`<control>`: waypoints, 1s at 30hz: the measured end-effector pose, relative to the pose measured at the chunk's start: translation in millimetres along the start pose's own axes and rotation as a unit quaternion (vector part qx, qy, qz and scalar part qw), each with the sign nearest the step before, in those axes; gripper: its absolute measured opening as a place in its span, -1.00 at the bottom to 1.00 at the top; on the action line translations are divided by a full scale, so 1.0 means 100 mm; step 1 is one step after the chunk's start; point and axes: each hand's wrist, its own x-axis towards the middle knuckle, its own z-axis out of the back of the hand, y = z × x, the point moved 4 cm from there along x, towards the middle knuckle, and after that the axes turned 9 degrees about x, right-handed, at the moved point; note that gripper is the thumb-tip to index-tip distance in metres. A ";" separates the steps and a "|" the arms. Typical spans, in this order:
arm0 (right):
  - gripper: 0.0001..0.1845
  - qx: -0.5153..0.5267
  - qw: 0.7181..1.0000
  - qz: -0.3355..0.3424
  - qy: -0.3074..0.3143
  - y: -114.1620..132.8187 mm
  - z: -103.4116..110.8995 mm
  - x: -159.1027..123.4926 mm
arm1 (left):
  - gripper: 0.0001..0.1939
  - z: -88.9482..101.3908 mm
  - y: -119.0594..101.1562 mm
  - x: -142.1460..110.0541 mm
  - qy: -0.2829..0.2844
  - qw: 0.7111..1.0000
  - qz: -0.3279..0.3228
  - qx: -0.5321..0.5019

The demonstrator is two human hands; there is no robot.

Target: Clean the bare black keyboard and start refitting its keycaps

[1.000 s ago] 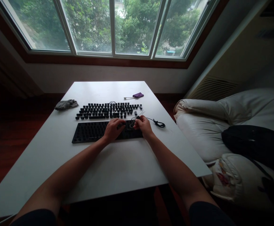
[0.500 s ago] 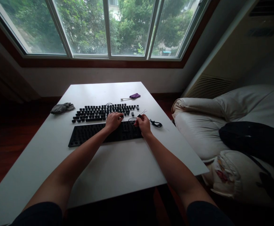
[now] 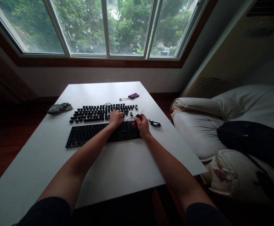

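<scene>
A black keyboard (image 3: pixel 87 135) with its keycaps off lies across the white table. Behind it, loose black keycaps (image 3: pixel 92 113) stand in rows laid out like a keyboard. My left hand (image 3: pixel 116 118) is above the keyboard's back edge, beside those rows, fingers curled together with a small dark keycap at their tips. My right hand (image 3: pixel 142 123), over the keyboard's right end, is closed on a wire keycap puller (image 3: pixel 138 116); its thin wires point up and away. The keyboard's middle is partly covered by my left forearm.
A coiled black cable (image 3: pixel 155 123) lies right of my right hand. Toward the back is a purple pouch (image 3: pixel 134 95) with a thin stick-like tool beside it. A grey cloth (image 3: pixel 60 108) rests at the left edge. A pale sofa (image 3: pixel 195 135) with a black bag (image 3: pixel 250 141) stands at the right.
My left hand has shifted a little to the right over the keyboard. The right hand keeps its hold on the puller, and the whole view has slid slightly left.
</scene>
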 end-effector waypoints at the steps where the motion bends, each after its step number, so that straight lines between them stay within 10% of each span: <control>1: -0.69 0.001 1.000 -0.001 0.000 0.00 0.00 0.00 | -0.82 0.00 0.00 0.01 0.006 1.000 0.003 0.003; 19: -0.67 0.022 1.000 -0.018 0.012 -0.01 0.06 0.06 | -0.81 0.18 -0.04 -0.07 0.019 0.999 0.025 0.023; 30: -0.58 -0.120 0.972 -0.019 0.202 0.20 0.16 0.15 | -0.82 0.48 -0.44 -0.86 0.023 0.991 -0.117 -0.057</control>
